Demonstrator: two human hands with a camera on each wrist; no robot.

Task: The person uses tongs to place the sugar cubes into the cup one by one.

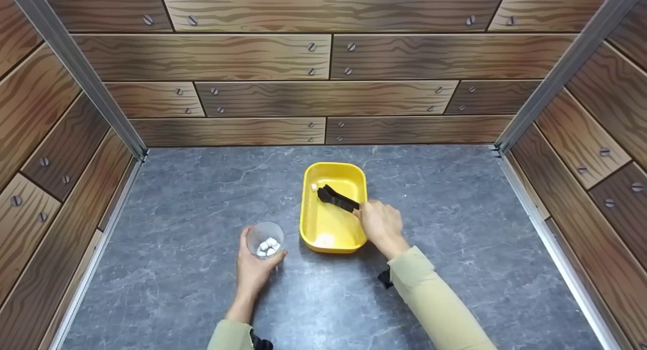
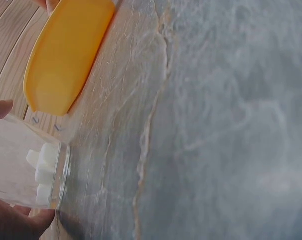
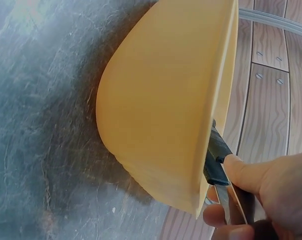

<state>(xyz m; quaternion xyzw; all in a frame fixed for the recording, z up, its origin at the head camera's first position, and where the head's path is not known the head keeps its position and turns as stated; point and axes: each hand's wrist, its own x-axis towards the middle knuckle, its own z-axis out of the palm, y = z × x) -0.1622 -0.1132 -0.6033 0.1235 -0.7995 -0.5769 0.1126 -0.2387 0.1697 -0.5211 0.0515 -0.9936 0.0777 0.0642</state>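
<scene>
My left hand [image 1: 257, 269] grips a clear glass [image 1: 259, 232] from the side, thumb and fingers on either side of it. Several small white cubes [image 2: 46, 167] lie at the bottom of this glass. To its right, a yellow rectangular tub [image 1: 313, 228] stands on the floor surface. My right hand [image 1: 382, 224] holds black-tipped metal tongs [image 1: 339, 198] over the tub's right rim, with the tips down inside. One white cube [image 1: 314, 187] is in the tub near its left wall, close beside the tong tips. In the right wrist view the tub's wall hides those tips.
A grey marbled surface [image 1: 192, 203] lies under everything. Wood-patterned panels [image 1: 323, 56] rise at the back and both sides, joined by metal corner strips [image 1: 558, 67]. A metal edge [image 1: 551, 249] runs along the right side.
</scene>
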